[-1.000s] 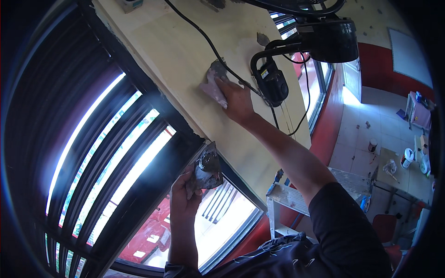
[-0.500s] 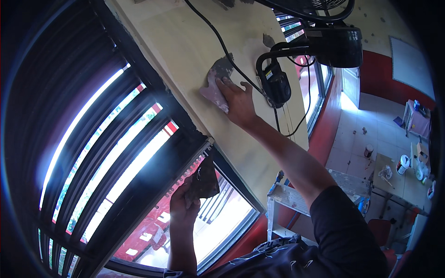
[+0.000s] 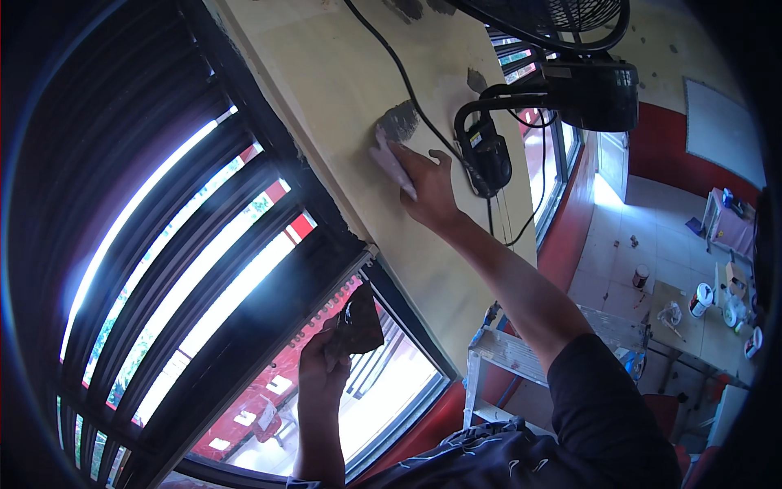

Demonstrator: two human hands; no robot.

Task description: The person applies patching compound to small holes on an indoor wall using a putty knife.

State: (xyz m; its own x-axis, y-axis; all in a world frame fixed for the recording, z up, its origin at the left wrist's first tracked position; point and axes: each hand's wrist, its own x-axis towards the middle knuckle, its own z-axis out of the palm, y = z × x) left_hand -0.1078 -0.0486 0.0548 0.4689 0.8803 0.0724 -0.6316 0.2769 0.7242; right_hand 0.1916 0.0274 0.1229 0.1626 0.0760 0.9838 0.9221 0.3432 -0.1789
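Note:
My right hand (image 3: 430, 189) is closed on a thin, pale pinkish sheet (image 3: 393, 167) and holds it at the cream wall (image 3: 342, 90). The sheet appears almost edge-on, just below a rough dark grey patch (image 3: 397, 122). Whether it is cloth or paper I cannot tell. Lower down, in front of the window, my left hand (image 3: 322, 356) grips a dark, squarish piece (image 3: 360, 322) with a shiny spot. Its kind is hard to make out against the bright light.
A black wall fan (image 3: 586, 94) juts out at upper right, its cable (image 3: 399, 65) crossing the wall near my right hand. Dark window slats (image 3: 187, 269) fill the left. Below my right arm stands a worn stepladder (image 3: 513, 352); beyond it, a table (image 3: 680, 314) holds tubs.
The pale sheet, which lay broad over part of the grey patch, now shows narrow, leaving more of the patch visible. My right hand has shifted slightly right; my left keeps its grip.

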